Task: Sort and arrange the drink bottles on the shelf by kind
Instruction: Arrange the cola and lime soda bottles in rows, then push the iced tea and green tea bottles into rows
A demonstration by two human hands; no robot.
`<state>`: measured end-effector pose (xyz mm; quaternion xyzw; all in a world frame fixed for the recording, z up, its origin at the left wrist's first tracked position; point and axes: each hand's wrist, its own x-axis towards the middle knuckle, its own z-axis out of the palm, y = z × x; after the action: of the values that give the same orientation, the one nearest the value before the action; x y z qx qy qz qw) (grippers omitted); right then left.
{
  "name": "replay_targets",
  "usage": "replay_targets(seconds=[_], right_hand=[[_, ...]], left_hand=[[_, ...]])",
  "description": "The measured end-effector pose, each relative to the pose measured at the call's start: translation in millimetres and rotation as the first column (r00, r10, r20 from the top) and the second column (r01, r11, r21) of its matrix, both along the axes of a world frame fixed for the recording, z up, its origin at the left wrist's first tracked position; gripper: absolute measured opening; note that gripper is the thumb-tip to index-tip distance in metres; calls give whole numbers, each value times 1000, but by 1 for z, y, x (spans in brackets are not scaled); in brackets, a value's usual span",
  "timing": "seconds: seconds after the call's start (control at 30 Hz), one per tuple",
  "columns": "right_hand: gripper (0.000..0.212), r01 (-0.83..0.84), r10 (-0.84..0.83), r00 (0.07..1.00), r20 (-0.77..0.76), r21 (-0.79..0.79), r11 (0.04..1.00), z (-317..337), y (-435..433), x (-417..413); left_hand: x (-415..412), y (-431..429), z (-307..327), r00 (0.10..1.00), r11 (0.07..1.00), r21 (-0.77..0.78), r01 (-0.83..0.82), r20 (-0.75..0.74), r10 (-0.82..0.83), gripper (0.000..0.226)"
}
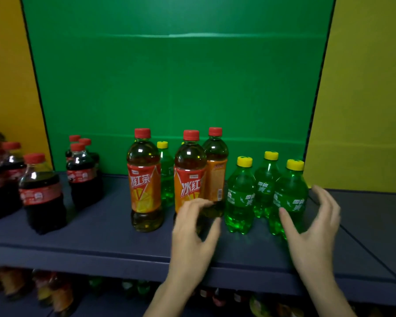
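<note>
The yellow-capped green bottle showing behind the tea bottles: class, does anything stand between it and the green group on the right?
Yes. The middle tea bottle and the right tea bottle stand between that green bottle and the green group to its right.

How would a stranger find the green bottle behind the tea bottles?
On the dark shelf before the green backboard, three tall tea bottles stand mid-shelf. Between the left two, further back, is the green bottle: shorter, yellow-capped, not red-capped.
</note>
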<state>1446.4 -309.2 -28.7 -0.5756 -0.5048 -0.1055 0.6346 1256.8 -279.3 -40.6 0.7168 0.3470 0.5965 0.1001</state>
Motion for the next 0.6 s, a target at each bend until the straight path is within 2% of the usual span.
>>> replay_targets(seconds=[0.07,0.13,0.23,0.3,0.37,0.43,0.53,0.6], right_hand=[[52,-108,105,994,38,107,988,3,-8,-18],[46,-290,288,957,33,66,955,5,-7,-41],[57,-491,496,868,22,-110,864,4,8,-78],[66,-547,555,832,-21,-198,813,3,22,-99],[75,-570,565,820,-94,-233,788,5,36,-114],[81,-577,554,817,-159,-234,783,7,48,-126],[88,-565,517,823,-233,-251,786,3,60,-140],[88,-537,479,839,-258,-246,807,0,67,-146]], left_hand=[[-22,-1,1,981,977,129,-168,118,153,22],[-40,4,6,939,938,164,-305,218,267,29],[-64,29,10,900,930,11,-367,257,352,63],[-75,47,14,918,942,-146,-303,220,329,86],[-80,58,21,942,932,-320,-169,227,249,95],[-86,65,24,949,906,-418,-66,254,187,89],[-95,70,22,952,894,-447,-19,264,152,65],[-98,67,19,949,895,-447,4,284,137,60]])
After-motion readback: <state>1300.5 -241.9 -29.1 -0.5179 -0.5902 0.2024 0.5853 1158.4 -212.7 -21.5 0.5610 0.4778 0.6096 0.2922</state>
